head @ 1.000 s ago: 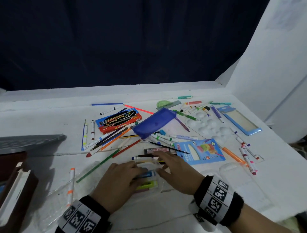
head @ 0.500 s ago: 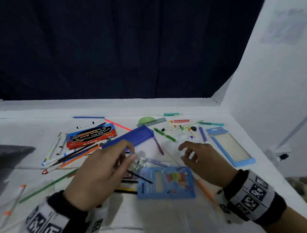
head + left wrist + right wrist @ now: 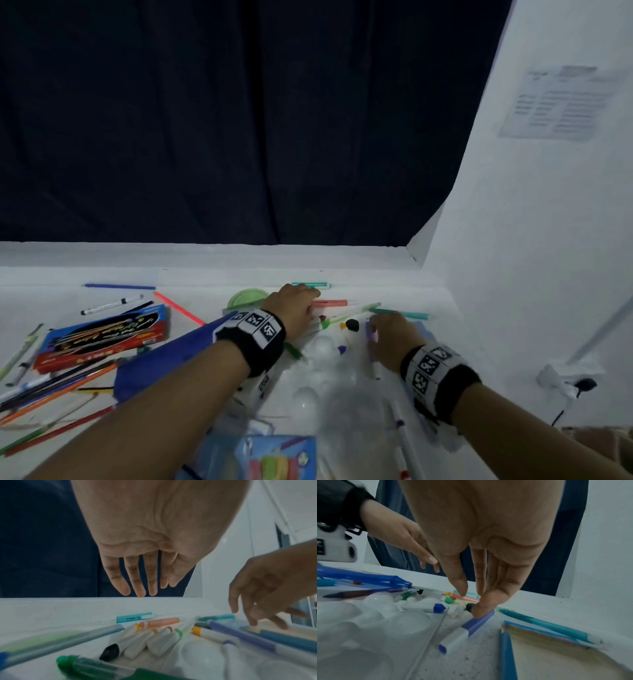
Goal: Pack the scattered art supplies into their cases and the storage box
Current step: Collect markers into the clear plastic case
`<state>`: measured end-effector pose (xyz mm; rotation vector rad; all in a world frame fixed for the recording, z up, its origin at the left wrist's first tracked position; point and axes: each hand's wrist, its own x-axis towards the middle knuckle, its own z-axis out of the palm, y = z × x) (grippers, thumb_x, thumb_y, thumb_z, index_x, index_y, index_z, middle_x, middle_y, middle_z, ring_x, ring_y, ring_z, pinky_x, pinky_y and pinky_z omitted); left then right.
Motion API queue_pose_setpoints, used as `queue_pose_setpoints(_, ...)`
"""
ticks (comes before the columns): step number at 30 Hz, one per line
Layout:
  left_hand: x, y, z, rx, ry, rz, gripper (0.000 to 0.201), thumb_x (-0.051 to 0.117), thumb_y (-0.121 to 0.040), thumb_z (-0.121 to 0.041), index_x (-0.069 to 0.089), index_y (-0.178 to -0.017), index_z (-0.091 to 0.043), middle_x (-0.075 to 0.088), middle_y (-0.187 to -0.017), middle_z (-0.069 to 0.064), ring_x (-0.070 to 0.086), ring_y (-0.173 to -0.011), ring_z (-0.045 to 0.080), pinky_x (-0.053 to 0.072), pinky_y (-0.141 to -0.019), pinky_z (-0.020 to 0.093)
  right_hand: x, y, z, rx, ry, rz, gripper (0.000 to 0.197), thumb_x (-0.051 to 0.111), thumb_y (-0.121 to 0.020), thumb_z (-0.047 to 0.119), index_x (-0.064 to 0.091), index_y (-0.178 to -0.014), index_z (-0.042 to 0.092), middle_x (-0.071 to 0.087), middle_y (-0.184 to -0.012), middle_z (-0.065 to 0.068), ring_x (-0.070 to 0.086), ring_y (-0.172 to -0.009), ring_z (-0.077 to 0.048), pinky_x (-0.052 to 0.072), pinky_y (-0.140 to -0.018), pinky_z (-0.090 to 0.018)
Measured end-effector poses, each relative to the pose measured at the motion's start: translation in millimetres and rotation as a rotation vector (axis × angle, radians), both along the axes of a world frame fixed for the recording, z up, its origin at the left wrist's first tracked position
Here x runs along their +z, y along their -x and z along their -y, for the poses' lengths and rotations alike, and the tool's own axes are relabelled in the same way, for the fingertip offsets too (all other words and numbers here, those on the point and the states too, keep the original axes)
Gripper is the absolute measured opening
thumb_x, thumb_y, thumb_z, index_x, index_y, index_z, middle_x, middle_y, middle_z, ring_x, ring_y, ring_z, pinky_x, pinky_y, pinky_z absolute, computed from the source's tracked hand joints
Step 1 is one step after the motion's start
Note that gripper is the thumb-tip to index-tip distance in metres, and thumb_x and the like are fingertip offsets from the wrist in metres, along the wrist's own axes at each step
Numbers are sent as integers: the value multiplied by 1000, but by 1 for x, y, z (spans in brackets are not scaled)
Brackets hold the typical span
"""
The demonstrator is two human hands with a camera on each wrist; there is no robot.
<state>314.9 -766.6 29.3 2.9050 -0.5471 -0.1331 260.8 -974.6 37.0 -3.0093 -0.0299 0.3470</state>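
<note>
My left hand reaches to the far cluster of markers, over a salmon marker and just short of a teal marker. In the left wrist view its fingers are straight, spread and hold nothing. My right hand is beside it; a straight fingertip touches the cap of a purple marker, with the thumb apart. A blue pouch lies under my left forearm. A red-and-blue pencil box sits at the left.
A clear paint palette lies between my arms, and a blue highlighter pack at the near edge. Loose pencils are fanned out at the left. A blue-framed case lies right of my right hand. A white wall bounds the table's right side.
Both hands left the clear case near the front edge and moved forward to the far marker cluster. The left hand let go of what it held. The head view swung up and right.
</note>
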Motion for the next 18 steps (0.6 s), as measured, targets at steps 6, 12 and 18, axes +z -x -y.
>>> queue_pose_setpoints(6,-20,-54,31,0,-236,-107,28,58,-91,-33,58,-117,-23,55,-128,3,47,-120,28,38,-102,44,-22,-27,-2,7,-4,-17,28,58,-88,18,53,-115,12,58,-119,-11,59,-109,-28,48,-83,-30)
queue_pose_setpoints(12,-31,-74,36,-10,-300,-62,28,64,-81,-19,63,-108,-26,64,-113,-2,56,-110,23,28,-101,46,-29,-35,2,-43,-125,-31,25,61,-84,13,40,-97,17,56,-114,-9,58,-106,-27,49,-80,-30)
queue_pose_setpoints(18,-8,-55,20,24,-75,32,33,48,-94,-10,63,-121,-19,55,-119,7,56,-110,27,43,-94,37,-14,-23,0,-130,-528,-23,49,72,-74,16,39,-110,18,59,-92,-10,67,-73,-31,60,-63,-44)
